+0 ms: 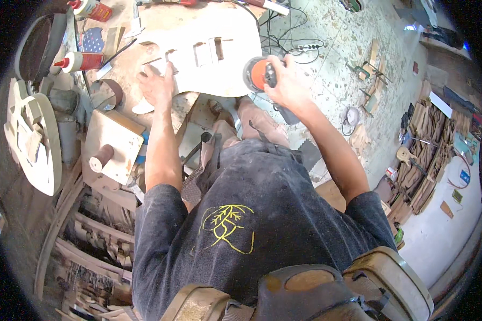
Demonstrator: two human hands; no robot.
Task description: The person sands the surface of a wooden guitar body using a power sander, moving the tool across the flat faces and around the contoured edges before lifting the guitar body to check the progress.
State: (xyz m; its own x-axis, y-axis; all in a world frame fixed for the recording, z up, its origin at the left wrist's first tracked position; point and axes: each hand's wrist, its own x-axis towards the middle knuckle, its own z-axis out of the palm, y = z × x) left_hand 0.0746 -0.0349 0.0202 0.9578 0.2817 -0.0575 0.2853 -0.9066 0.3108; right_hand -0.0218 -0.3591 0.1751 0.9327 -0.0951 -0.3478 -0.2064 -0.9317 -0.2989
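The guitar body [225,64] was pale cream, nearly white, with brown showing in its cut pockets. The sander [259,75] had a bright orange round top and dark grey to black parts. The shirt [284,214] was charcoal, dusted paler in patches, with a leaf-like emblem [227,216] in thin yellow lines. The bottles [88,61] were white and red, with red nozzles. Tan coloured the bench [131,67]; the floor [337,40] was pale grey-green, speckled dark. The cords [273,40] were black, the spindle [101,158] brown, the clamp [358,69] green.
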